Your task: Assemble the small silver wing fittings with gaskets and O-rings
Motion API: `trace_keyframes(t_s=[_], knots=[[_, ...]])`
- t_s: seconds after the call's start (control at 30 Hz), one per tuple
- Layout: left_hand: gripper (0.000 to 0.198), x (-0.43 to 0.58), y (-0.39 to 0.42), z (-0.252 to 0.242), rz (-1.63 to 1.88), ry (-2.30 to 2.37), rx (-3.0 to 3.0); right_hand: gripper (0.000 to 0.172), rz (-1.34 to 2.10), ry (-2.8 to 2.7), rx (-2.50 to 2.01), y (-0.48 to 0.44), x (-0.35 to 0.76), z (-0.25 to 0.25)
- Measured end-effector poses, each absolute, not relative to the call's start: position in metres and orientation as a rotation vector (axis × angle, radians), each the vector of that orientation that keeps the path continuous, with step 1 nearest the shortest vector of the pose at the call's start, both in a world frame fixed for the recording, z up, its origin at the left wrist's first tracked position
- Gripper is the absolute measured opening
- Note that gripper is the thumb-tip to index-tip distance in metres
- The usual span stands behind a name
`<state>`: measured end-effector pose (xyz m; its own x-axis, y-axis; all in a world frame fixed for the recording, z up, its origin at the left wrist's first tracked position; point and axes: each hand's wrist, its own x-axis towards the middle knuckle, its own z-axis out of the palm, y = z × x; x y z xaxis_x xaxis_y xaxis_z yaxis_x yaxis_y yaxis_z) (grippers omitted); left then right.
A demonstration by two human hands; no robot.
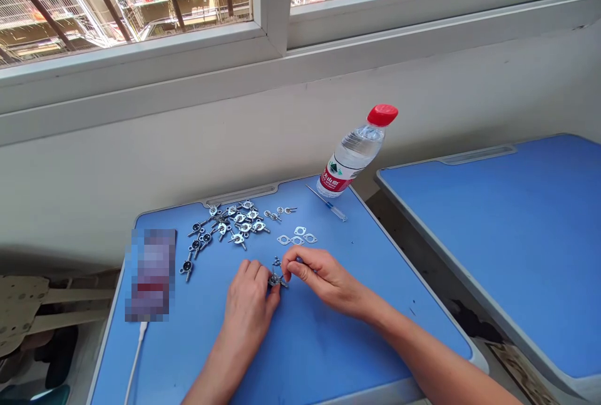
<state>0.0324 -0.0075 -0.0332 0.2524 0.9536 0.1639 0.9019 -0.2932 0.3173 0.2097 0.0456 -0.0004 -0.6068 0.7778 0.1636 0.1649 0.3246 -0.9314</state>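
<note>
While the blue surface (357,355) bears the components, the water bottle (354,158) stands upright near its far edge. Nearer the person than the bottle, the left hand (248,292) grasps a metal fitting (275,280) between thumb and fingers; the right hand (323,276) pinches beside that fitting, any held item indiscernible. The pen (329,205) lies just beside the bottle. Left of the bottle lie a cluster of metal parts (244,227), four flat plates (297,237) and several small pieces (290,210).
</note>
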Motion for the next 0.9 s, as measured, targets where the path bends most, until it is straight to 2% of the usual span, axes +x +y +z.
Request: trace_keyframes(t_s=[0.23, 0.53, 0.77, 0.9], knots=[[0.012, 0.032, -0.008, -0.035, 0.531, 1.757, 2.367, 0.022, 1.126, -2.062, -0.74, 0.043, 0.208, -0.007], [0.012, 0.032, -0.008, -0.035, 0.504, 1.751, 2.343, 0.029, 1.041, -2.247, -0.769, 0.039, 0.213, 0.005], [0.011, 0.032, -0.008, -0.033, 0.447, 1.764, 2.347, 0.023, 0.969, -2.216, -0.741, 0.042, 0.214, -0.001], [0.011, 0.032, -0.008, -0.031, 0.457, 1.76, 2.361, 0.019, 0.794, -2.217, -0.651, 0.043, 0.211, -0.005]])
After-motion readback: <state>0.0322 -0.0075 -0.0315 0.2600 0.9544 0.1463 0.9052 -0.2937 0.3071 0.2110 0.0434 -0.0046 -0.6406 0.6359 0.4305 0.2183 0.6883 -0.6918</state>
